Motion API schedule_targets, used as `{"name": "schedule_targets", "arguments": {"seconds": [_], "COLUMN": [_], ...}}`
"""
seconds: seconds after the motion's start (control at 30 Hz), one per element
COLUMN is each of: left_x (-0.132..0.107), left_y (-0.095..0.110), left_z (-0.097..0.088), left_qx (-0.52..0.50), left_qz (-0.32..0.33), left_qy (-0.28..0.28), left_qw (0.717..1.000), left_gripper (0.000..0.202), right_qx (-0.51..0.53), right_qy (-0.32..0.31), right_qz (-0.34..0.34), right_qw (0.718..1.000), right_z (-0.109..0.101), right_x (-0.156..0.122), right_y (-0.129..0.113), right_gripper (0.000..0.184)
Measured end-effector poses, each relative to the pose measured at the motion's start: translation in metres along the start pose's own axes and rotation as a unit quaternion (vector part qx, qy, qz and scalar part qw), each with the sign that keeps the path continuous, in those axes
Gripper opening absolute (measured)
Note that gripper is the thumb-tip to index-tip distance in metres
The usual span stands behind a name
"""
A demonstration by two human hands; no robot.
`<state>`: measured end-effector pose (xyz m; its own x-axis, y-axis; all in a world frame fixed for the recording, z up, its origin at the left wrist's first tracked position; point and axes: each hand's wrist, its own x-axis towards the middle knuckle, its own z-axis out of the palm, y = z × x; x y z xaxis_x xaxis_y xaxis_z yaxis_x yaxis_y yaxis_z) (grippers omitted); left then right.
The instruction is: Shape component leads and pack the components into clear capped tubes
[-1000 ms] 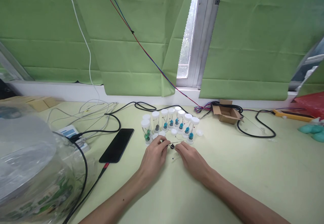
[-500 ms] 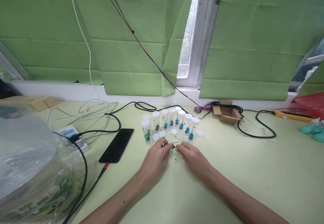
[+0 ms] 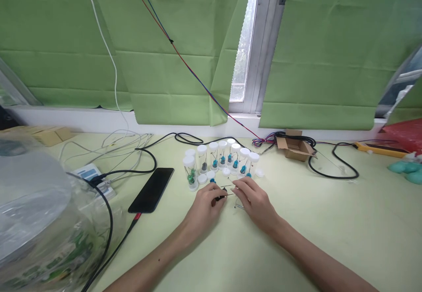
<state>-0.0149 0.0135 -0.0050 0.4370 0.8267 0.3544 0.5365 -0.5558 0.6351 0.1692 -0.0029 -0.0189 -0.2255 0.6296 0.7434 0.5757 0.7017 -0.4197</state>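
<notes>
My left hand [image 3: 205,203] is closed on a small black part [image 3: 223,193], partly hidden by the fingers. Beside it my right hand [image 3: 254,198] pinches a thin metal rod [image 3: 230,195], whose other end reaches the black part. I cannot tell whether the rod sits inside it. A bent metal pin [image 3: 239,206] lies under the right hand. Just beyond the hands stand several clear tubes [image 3: 202,160] with white caps, holding blue, green or dark pieces with thin rods. Loose white caps [image 3: 202,179] and a small blue piece [image 3: 212,180] lie in front of them.
A black phone [image 3: 151,191] with a cable lies left, near a white power strip [image 3: 95,177]. A large clear plastic bag [image 3: 39,221] fills the near left. Behind right are an open cardboard box [image 3: 295,151], black cable [image 3: 346,177] and a yellow tool [image 3: 382,150].
My right fingers have drawn slightly away from the left hand and up, leaving a wider gap. More of the black part and the rod shows. The left hand has barely moved.
</notes>
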Motion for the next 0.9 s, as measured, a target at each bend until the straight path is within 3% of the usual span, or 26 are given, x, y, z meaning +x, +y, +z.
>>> {"name": "schedule_targets", "arguments": {"seconds": [0.2,0.43,0.63,0.9], "left_x": [0.004,0.004,0.004,0.004], "left_y": [0.0,0.008,0.013,0.017], "left_z": [0.0,0.0,0.0,-0.003], "left_qx": [-0.114,-0.289,-0.379,-0.414], "left_qz": [-0.082,-0.199,-0.207,-0.208], "left_qy": [0.028,-0.033,-0.079,-0.107], "left_qw": [0.99,0.936,0.899,0.88], "left_gripper": [0.015,0.026,0.032,0.031], "right_qx": [0.007,0.007,0.009,0.006], "right_qy": [0.045,0.018,0.009,0.002], "right_qz": [0.004,-0.016,-0.021,-0.026], "right_qw": [0.999,1.0,1.0,1.0], "right_z": [-0.003,-0.001,0.001,-0.001], "right_x": [0.0,-0.003,-0.003,-0.003], "right_y": [-0.004,-0.002,0.001,0.0], "right_gripper": [0.028,0.035,0.034,0.035]}}
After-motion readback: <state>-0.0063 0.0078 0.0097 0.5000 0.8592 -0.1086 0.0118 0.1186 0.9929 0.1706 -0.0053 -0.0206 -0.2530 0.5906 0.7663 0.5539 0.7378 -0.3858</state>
